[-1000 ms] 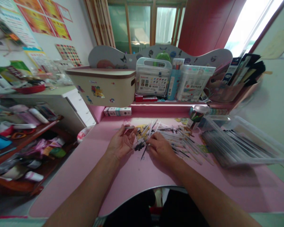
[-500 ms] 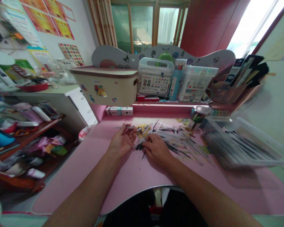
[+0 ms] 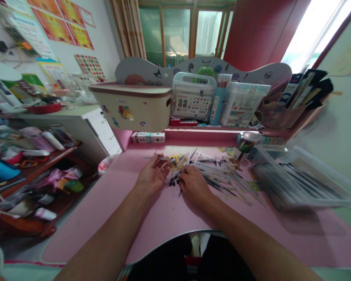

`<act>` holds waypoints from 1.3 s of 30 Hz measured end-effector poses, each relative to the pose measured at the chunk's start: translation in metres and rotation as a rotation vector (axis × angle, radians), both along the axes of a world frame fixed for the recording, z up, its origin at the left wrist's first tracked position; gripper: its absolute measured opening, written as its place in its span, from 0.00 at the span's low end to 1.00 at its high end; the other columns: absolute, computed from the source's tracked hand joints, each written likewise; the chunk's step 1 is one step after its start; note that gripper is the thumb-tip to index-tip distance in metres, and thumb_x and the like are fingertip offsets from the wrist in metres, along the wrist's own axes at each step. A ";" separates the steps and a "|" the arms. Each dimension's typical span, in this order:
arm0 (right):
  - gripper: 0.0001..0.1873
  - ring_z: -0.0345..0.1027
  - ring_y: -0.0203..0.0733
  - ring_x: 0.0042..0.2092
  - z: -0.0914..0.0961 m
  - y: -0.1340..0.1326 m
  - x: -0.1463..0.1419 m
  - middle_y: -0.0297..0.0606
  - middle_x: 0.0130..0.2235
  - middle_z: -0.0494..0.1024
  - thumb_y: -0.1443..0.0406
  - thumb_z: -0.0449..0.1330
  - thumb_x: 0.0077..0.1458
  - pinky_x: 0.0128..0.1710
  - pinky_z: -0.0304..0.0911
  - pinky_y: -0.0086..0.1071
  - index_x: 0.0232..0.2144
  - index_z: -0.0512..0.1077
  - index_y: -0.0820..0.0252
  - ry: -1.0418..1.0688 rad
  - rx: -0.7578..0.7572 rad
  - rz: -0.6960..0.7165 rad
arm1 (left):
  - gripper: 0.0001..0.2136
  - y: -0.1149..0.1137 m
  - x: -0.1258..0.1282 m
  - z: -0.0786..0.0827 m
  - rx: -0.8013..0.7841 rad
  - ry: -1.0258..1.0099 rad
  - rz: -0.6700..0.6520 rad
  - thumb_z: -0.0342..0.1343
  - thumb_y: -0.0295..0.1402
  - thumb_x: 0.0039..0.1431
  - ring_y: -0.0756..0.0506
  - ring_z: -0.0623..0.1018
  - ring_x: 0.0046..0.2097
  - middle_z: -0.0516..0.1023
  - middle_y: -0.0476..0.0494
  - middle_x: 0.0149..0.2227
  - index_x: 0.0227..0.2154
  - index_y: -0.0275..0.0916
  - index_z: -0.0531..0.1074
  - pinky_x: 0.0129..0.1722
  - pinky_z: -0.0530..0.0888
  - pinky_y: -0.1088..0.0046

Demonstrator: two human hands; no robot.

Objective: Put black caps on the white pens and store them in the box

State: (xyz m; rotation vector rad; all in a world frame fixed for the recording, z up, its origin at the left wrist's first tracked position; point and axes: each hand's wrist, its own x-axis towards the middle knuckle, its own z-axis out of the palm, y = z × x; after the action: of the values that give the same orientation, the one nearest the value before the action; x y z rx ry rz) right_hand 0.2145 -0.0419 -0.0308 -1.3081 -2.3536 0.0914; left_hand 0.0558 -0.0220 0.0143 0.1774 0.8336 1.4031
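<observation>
A heap of slim pen-like sticks [image 3: 222, 173], white, clear and black, lies across the middle of the pink desk. My left hand [image 3: 152, 175] is palm up at the heap's left side, thumb and forefinger pinching one thin pale stick [image 3: 163, 158] that points left. My right hand [image 3: 193, 181] rests palm down on the heap's near edge with its fingers curled in. What those fingers hold is hidden. Several black stick ends [image 3: 173, 182] show between the two hands, and a dark tip pokes out below the right fingers.
A clear plastic box [image 3: 304, 183] with many dark slim sticks stands at the right. Near it is a can [image 3: 247, 142]. A lidded cream bin [image 3: 134, 109], marker cases [image 3: 193, 97] and a pen holder [image 3: 280, 115] line the shelf. A small white box [image 3: 148, 137] sits beneath.
My right fingers have shifted slightly away from the black stick ends, which now show more clearly. The left hand keeps its pinch on the pale stick. The view has moved slightly.
</observation>
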 end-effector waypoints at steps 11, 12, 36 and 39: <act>0.06 0.65 0.38 0.33 0.008 0.006 0.019 0.33 0.30 0.73 0.71 0.55 0.53 0.36 0.61 0.32 0.31 0.71 0.59 0.683 -0.359 0.052 | 0.08 -0.005 0.009 -0.009 0.005 0.030 -0.069 0.51 0.28 0.67 0.50 0.79 0.23 0.79 0.44 0.25 0.32 0.33 0.72 0.18 0.73 0.81; 0.05 0.65 0.37 0.32 0.009 0.005 0.019 0.32 0.30 0.73 0.70 0.55 0.54 0.35 0.61 0.31 0.31 0.71 0.59 0.751 -0.407 0.067 | 0.08 -0.007 0.010 -0.009 0.016 0.035 -0.094 0.51 0.27 0.67 0.50 0.79 0.24 0.79 0.44 0.26 0.33 0.33 0.72 0.20 0.74 0.81; 0.06 0.67 0.36 0.32 0.014 0.006 0.023 0.32 0.31 0.74 0.63 0.64 0.48 0.30 0.64 0.30 0.31 0.72 0.58 1.200 -0.561 0.035 | 0.04 -0.018 0.022 -0.020 0.141 0.143 -0.292 0.57 0.22 0.62 0.50 0.82 0.30 0.82 0.42 0.31 0.38 0.32 0.74 0.32 0.80 0.78; 0.06 0.67 0.37 0.31 0.014 0.004 0.022 0.33 0.31 0.74 0.63 0.62 0.49 0.27 0.64 0.29 0.32 0.73 0.57 1.151 -0.564 -0.026 | 0.04 -0.017 0.021 -0.021 0.148 0.142 -0.299 0.57 0.22 0.62 0.50 0.82 0.30 0.82 0.42 0.31 0.37 0.33 0.75 0.32 0.80 0.78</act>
State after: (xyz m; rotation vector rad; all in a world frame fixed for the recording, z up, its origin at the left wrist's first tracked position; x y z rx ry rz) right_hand 0.2369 -0.0375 -0.0169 -1.0360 -1.3217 1.2090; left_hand 0.0772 -0.0391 -0.0069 0.5005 0.7825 1.1784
